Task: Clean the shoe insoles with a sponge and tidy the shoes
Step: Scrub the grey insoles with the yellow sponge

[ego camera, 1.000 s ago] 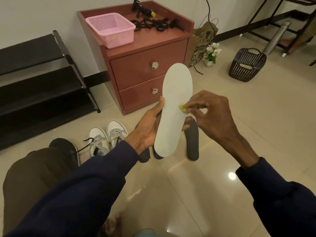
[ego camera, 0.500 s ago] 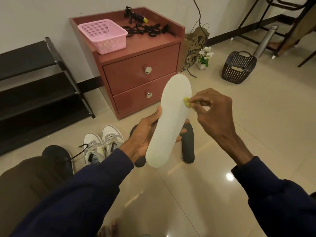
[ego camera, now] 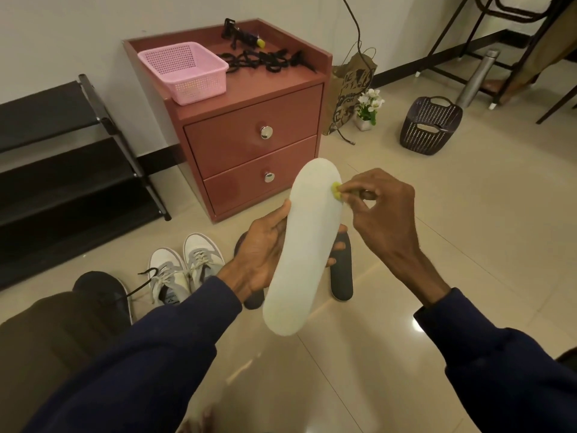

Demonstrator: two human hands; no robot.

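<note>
Two hands work on one white insole above the floor.
Left hand [ego camera: 259, 257] grips the insole [ego camera: 306, 245] from behind, thumb on its left edge and fingertips curling round the right, holding it tilted with the wider end up. Right hand [ego camera: 384, 214] pinches a small yellow sponge [ego camera: 336, 191] between thumb and fingertips, pressed against the insole's upper right edge. Dark insoles [ego camera: 342, 276] lie on the floor [ego camera: 437, 245] below, partly hidden by the hands. White shoes [ego camera: 187, 270] sit just left of them, a black shoe [ego camera: 103, 289] further left. Behind stands a red cabinet [ego camera: 249, 135] with a pink basket [ego camera: 184, 70] on top.
</note>
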